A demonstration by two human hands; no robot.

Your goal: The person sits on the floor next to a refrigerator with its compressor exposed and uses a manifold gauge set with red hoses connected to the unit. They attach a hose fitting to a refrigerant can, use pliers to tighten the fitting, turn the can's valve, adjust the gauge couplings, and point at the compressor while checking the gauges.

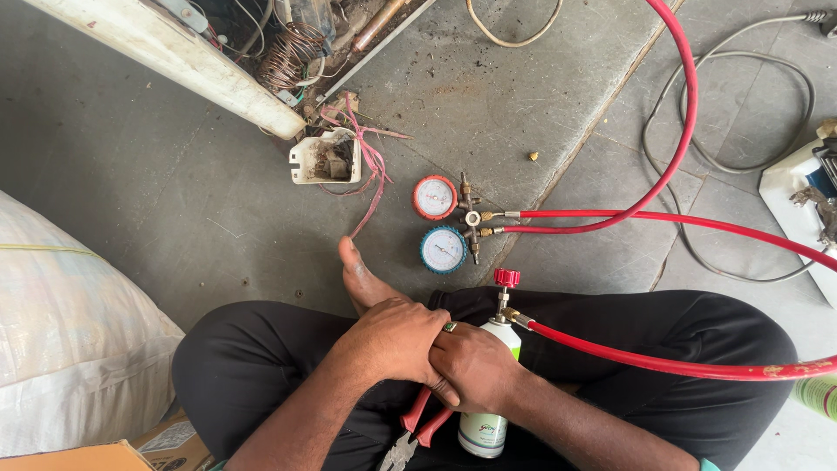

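Person seated cross-legged on a grey concrete floor, black trousers, one bare foot pointing forward. Left hand: fingers curled, laid over the back of the right hand, palm down; whether it grips anything beneath cannot be told. Right hand: closed around the body of a small white gas cylinder lying in the lap, green label band near the shoulder, smooth painted metal; ring with green stone on one finger. Cylinder neck carries a brass valve with a red knurled knob. A glossy red rubber hose leaves the valve fitting and runs right across the thigh. Pliers with red plastic-sleeved handles and bare steel jaws lie under the hands, just beside the cylinder, jaws toward the viewer. On the floor ahead of the knees: manifold gauge set, two round dials, one red-rimmed, one blue-rimmed, brass body between, two more red hoses attached. Further off: white plastic box with pink wires, coiled copper tubing inside an opened off-white appliance casing. Woven white sack at left. Grey cables looped at right.
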